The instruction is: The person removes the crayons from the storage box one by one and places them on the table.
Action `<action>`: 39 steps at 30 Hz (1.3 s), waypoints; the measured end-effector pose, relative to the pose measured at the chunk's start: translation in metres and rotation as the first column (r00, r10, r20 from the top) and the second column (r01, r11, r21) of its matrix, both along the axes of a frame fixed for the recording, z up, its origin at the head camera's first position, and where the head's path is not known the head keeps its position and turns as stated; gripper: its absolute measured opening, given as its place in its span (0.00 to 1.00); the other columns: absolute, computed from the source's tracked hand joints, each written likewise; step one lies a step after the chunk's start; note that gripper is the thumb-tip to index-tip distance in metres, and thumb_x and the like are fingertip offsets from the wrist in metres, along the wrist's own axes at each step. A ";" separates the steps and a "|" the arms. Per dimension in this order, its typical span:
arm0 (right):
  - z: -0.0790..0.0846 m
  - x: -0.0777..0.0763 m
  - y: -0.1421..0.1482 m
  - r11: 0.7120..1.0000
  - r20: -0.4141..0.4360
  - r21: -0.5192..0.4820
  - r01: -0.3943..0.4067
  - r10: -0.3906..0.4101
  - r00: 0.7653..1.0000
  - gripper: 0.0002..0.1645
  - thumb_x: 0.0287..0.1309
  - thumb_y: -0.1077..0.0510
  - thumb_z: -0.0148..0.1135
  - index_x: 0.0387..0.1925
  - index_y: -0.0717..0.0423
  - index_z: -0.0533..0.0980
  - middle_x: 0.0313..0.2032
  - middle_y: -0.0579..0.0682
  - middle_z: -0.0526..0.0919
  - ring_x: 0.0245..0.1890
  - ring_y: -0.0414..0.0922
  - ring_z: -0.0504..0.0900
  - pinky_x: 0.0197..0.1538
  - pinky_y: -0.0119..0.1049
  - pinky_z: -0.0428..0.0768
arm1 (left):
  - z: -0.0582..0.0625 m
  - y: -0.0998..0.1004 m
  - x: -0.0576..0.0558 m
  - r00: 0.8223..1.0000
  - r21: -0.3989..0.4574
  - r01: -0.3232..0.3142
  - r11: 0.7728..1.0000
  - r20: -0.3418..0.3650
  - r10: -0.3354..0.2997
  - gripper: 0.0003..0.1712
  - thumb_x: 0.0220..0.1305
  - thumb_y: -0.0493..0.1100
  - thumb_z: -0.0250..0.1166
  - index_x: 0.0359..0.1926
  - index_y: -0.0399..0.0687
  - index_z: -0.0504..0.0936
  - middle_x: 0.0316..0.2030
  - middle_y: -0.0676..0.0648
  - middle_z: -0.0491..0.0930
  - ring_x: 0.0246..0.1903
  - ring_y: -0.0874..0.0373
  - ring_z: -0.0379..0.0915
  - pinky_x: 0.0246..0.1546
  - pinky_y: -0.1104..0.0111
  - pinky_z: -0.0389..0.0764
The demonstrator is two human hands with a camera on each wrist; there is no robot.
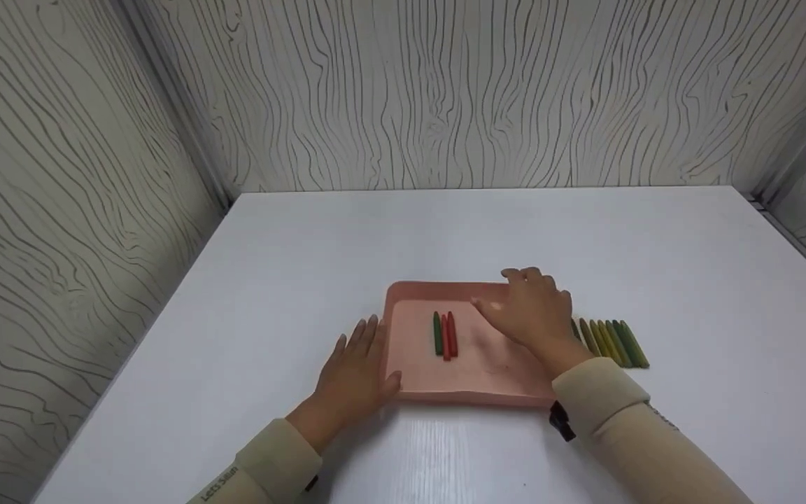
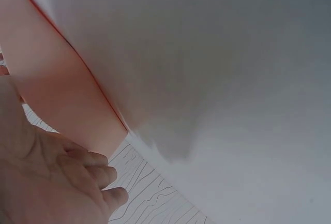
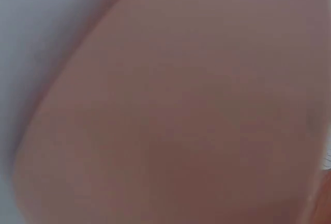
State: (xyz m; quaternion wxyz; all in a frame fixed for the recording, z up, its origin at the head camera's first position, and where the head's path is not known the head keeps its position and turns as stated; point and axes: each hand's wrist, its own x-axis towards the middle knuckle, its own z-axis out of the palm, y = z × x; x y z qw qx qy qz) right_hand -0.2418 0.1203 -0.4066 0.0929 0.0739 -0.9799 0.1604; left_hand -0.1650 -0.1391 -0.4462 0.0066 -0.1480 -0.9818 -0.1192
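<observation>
A shallow pink tray (image 1: pixel 417 378) lies on the white table, with one green crayon (image 1: pixel 438 334) and two red crayons (image 1: pixel 453 334) side by side on its floor. Along the tray's left wall lies my left hand (image 1: pixel 354 371), fingers straight and thumb at the front left corner. The left wrist view shows its palm beside the pink outer wall (image 2: pixel 67 89). My right hand (image 1: pixel 532 308) is over the tray's right back part, fingers spread, thumb pointing inward and fingertips past the far rim. In the right wrist view the tray wall (image 3: pixel 170 94) fills most of the picture.
Right of the tray, a row of yellow, brown and green crayons (image 1: pixel 613 343) lies on the table (image 1: pixel 347 238), partly hidden by my right hand and wrist. Wood-grain patterned panels (image 1: pixel 438 91) stand at the back and both sides.
</observation>
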 end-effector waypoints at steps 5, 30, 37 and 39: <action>-0.007 0.000 -0.009 0.995 -0.027 0.092 -0.047 0.050 0.998 0.43 0.56 0.31 0.55 0.57 0.63 0.74 0.50 0.63 0.77 0.48 0.60 0.76 0.51 0.60 0.70 | -0.001 0.000 0.000 1.000 0.002 -0.007 1.000 0.006 0.007 0.43 0.66 0.56 0.53 0.72 0.35 0.52 0.71 0.38 0.51 0.71 0.44 0.44 0.67 0.50 0.49; -0.032 0.004 -0.041 0.996 0.199 -0.073 -0.051 0.064 0.978 0.28 0.54 0.44 0.66 0.52 0.56 0.76 0.49 0.54 0.75 0.49 0.52 0.71 0.49 0.58 0.69 | -0.003 -0.001 -0.001 1.000 -0.004 -0.008 1.000 0.027 0.008 0.43 0.66 0.58 0.51 0.72 0.36 0.51 0.72 0.39 0.49 0.71 0.46 0.41 0.67 0.50 0.47; -0.034 0.002 -0.043 0.985 0.263 -0.173 -0.024 0.070 0.962 0.24 0.50 0.48 0.66 0.47 0.57 0.78 0.42 0.51 0.78 0.41 0.49 0.72 0.43 0.47 0.74 | -0.003 0.000 -0.001 1.000 -0.016 -0.005 1.000 0.017 0.005 0.43 0.66 0.57 0.52 0.72 0.35 0.52 0.72 0.38 0.50 0.71 0.45 0.43 0.67 0.50 0.48; -0.034 0.002 -0.044 0.980 0.277 -0.198 -0.024 0.079 0.958 0.24 0.49 0.49 0.66 0.46 0.57 0.78 0.41 0.50 0.78 0.38 0.47 0.73 0.40 0.43 0.75 | -0.003 0.000 -0.001 1.000 -0.024 -0.007 1.000 0.016 0.007 0.43 0.66 0.57 0.52 0.72 0.36 0.52 0.72 0.38 0.50 0.71 0.45 0.43 0.67 0.50 0.49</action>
